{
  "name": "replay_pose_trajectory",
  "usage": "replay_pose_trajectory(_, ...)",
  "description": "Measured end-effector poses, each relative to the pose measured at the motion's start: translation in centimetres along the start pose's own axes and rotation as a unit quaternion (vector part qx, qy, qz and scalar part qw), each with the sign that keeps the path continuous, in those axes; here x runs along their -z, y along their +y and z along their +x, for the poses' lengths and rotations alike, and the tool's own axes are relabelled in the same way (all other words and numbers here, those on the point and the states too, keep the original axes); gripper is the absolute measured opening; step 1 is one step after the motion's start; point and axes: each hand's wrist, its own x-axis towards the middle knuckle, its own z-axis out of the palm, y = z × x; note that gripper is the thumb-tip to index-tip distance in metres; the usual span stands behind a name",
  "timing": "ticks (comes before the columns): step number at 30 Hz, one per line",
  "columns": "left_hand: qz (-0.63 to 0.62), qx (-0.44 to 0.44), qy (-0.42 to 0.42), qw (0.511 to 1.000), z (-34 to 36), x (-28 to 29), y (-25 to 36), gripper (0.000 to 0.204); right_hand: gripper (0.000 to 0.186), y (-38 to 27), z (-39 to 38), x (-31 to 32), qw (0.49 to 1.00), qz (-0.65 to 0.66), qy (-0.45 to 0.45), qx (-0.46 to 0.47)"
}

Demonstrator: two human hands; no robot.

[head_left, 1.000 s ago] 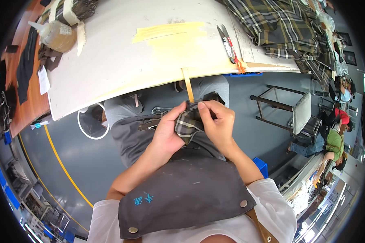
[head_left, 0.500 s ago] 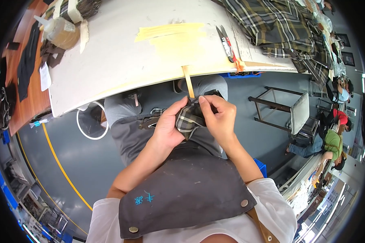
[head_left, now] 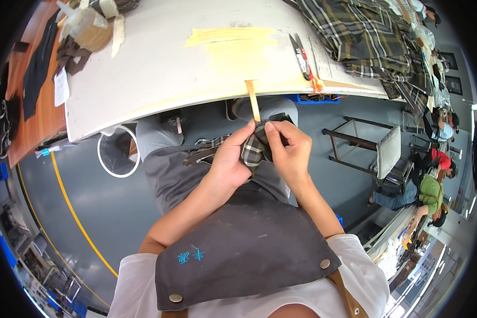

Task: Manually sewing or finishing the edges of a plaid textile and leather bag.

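In front of my lap, a small plaid fabric piece in dark green, black and cream is held between both hands. My left hand grips its left side, thumb up near the top edge. My right hand pinches the upper right edge between thumb and bent fingers. A narrow yellowish strip juts from the table's front edge, its near end meeting the cloth at my fingertips. Whether that end sits inside the cloth, I cannot tell. More dark cloth with a zipper lies on my lap, left of the hands.
The pale table carries yellow tape, scissors and piled plaid garments. A glue-like bottle stands far left. Below are a white-rimmed bin, a blue tray and a stool. Several people work at right.
Both hands have risen slightly with the cloth, closer to the table edge. The view has shifted a little. The grip looks much the same.
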Motion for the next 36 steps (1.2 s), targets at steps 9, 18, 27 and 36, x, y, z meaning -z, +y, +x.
replay_pose_trajectory(9, 0.003, -0.022, -0.036, 0.999, 1.0, -0.5, 2.2, 0.020, 0.011, -0.7, 0.5, -0.5, 0.998, -0.038, 0.008, 0.047)
replay_pose_trajectory(18, 0.292, -0.220, -0.032, 0.930, 2.2, -0.1, 2.4, 0.020, 0.017, -0.2, 0.6, 0.2, 0.995, -0.091, -0.033, 0.035)
replay_pose_trajectory(27, 0.669, -0.596, 0.110, 0.430, 0.9, -0.4, 3.2, 0.019, 0.012, -0.7, 2.0, 0.3, 0.970, 0.124, -0.096, -0.183)
replay_pose_trajectory(36, 0.591, -0.356, 0.065, 0.721, -0.5, -2.5, 3.1, 0.009, 0.013, 0.7, 2.1, -0.5, 0.979, 0.148, -0.089, -0.111)
